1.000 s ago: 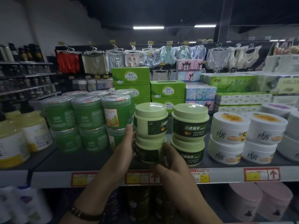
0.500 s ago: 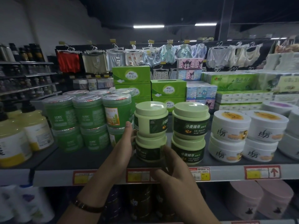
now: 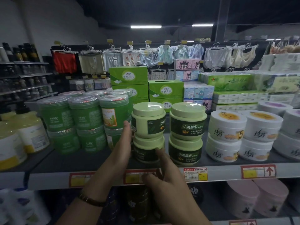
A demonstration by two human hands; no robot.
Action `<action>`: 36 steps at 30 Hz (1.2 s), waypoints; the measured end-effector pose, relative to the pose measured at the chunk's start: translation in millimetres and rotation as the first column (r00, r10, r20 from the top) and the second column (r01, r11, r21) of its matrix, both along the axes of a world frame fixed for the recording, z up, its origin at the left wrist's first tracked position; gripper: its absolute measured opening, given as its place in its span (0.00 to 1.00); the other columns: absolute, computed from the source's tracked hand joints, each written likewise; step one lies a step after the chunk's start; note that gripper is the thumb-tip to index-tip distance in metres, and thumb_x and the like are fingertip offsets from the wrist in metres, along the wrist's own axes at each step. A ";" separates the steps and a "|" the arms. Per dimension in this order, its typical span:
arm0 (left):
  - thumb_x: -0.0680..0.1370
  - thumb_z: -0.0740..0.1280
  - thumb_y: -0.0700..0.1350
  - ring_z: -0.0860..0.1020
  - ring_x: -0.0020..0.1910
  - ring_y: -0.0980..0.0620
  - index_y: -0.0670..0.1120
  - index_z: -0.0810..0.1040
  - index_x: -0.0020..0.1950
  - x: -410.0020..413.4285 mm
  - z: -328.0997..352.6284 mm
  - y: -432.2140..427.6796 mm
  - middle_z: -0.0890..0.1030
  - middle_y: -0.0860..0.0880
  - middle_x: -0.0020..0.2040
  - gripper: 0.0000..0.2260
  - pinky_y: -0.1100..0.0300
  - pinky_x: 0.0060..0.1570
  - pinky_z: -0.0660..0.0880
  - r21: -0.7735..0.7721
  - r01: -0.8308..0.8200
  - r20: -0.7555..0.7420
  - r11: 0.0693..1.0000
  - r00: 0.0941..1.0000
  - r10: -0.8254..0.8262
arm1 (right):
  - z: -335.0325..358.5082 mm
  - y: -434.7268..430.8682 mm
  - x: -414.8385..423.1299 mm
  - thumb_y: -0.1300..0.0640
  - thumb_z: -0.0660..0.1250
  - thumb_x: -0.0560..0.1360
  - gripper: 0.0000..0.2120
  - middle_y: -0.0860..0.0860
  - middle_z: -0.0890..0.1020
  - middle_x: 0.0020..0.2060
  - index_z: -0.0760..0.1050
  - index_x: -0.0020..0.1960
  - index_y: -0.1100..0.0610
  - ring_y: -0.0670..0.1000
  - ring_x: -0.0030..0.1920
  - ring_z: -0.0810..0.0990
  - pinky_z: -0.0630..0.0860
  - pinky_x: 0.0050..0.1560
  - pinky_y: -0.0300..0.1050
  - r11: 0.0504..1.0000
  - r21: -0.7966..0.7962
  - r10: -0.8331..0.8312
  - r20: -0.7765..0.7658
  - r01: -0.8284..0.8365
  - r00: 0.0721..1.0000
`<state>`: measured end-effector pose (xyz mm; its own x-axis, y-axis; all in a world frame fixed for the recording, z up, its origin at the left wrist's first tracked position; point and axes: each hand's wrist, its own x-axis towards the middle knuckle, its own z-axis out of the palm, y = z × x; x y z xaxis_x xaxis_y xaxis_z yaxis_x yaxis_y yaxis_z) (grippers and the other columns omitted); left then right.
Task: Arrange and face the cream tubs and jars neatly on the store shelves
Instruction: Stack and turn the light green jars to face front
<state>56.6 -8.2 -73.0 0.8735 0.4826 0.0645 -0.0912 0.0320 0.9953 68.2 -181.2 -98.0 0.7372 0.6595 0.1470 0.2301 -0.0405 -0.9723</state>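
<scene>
Two stacks of pale green cream jars with dark labels stand at the shelf's middle. In the left stack, the upper jar [image 3: 148, 120] has its label turned off to the right. My left hand [image 3: 123, 143] lies flat against that stack's left side, fingers straight, touching both jars. My right hand [image 3: 164, 172] reaches up from below, one fingertip on the front of the lower jar [image 3: 146, 151]; its other fingers are curled and hold nothing. The right stack [image 3: 186, 132] faces forward, labels readable.
Clear green gel tubs [image 3: 84, 120] stand stacked on the left, pump bottles [image 3: 24, 132] beyond them. White cream tubs [image 3: 227, 137] are stacked on the right. Green tissue boxes [image 3: 164, 91] sit behind. The shelf edge [image 3: 227, 172] carries price tags; pink tubs [image 3: 253, 198] are below.
My right hand has slid down and back from the lower jar, leaving only a fingertip on it. My left hand has stayed against the stack's side.
</scene>
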 end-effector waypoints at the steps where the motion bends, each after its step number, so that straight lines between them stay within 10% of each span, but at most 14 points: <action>1: 0.84 0.44 0.66 0.84 0.48 0.66 0.57 0.79 0.60 0.3 -1.0 1.1 0.87 0.61 0.49 0.27 0.69 0.39 0.79 0.006 -0.010 -0.003 1.000 1.000 0.010 | -0.3 0.4 0.4 0.67 0.69 0.78 0.30 0.16 0.78 0.43 0.67 0.63 0.33 0.26 0.51 0.80 0.76 0.49 0.26 1.000 0.009 -0.004 0.002 0.004 1.000; 8: 0.84 0.42 0.65 0.84 0.47 0.67 0.55 0.79 0.59 -3.8 -4.8 2.6 0.87 0.62 0.46 0.27 0.71 0.39 0.78 0.047 -0.019 -0.032 0.999 0.999 0.021 | 0.0 -0.4 7.1 0.66 0.69 0.78 0.38 0.20 0.80 0.40 0.61 0.76 0.36 0.30 0.44 0.82 0.79 0.48 0.30 0.999 0.036 -0.030 0.022 0.029 0.999; 16: 0.85 0.41 0.63 0.82 0.43 0.72 0.59 0.77 0.55 -12.1 -2.6 -8.7 0.85 0.68 0.41 0.25 0.75 0.38 0.76 0.088 -0.045 -0.019 0.995 0.999 0.047 | -0.2 -0.1 7.4 0.55 0.69 0.68 0.30 0.34 0.87 0.51 0.75 0.68 0.37 0.39 0.53 0.86 0.83 0.60 0.48 0.997 0.040 -0.070 0.003 0.069 0.998; 26: 0.84 0.42 0.63 0.80 0.44 0.76 0.62 0.76 0.55 -20.7 0.5 -24.6 0.83 0.73 0.42 0.23 0.77 0.40 0.75 0.134 -0.071 0.000 0.988 0.997 0.071 | -1.9 -12.2 0.9 0.64 0.70 0.78 0.25 0.14 0.75 0.41 0.71 0.54 0.33 0.19 0.48 0.75 0.72 0.45 0.20 0.999 0.044 -0.009 -0.066 0.012 0.998; 36: 0.77 0.47 0.74 0.74 0.70 0.62 0.71 0.78 0.63 -30.8 -3.4 -32.4 0.80 0.67 0.64 0.26 0.52 0.75 0.67 0.193 -0.087 -0.028 0.977 0.995 0.095 | -7.1 -10.4 -3.1 0.49 0.72 0.64 0.46 0.17 0.78 0.47 0.63 0.82 0.39 0.22 0.54 0.77 0.77 0.67 0.40 0.990 0.136 -0.012 -0.090 0.024 0.996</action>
<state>25.9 -40.6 -76.3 0.8299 0.5420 0.1319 -0.0479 -0.1663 0.9849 65.1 -191.6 -105.1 0.7631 0.6238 0.1686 0.1431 0.0913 -0.9855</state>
